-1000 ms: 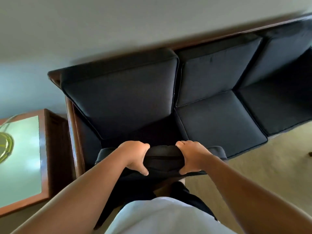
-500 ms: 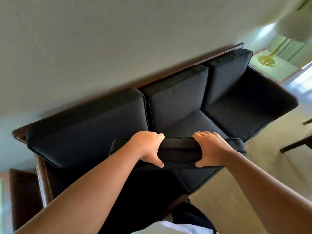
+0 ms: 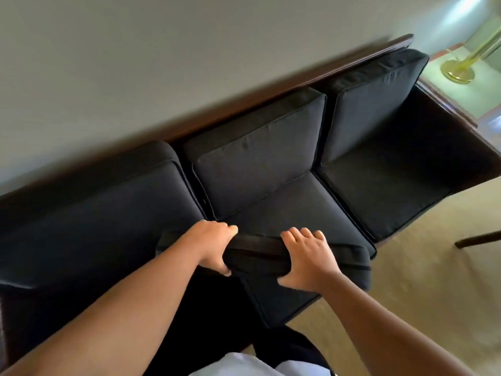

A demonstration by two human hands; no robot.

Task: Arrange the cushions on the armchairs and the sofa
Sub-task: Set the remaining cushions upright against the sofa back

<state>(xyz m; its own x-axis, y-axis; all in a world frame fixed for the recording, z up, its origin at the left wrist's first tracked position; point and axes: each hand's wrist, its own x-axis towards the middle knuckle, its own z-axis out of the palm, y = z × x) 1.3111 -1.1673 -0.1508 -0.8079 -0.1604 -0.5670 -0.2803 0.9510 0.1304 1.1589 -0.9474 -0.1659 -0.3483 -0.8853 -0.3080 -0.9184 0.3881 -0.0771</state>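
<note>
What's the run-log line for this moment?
left hand: grips cushion | right hand: grips cushion | cushion: held over sofa front, not yet seated

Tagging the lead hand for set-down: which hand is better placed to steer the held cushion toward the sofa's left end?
Left, probably. The left hand grips the cushion on the side nearer the left end of the sofa; the right hand grips it over the middle seat, farther away.
</note>
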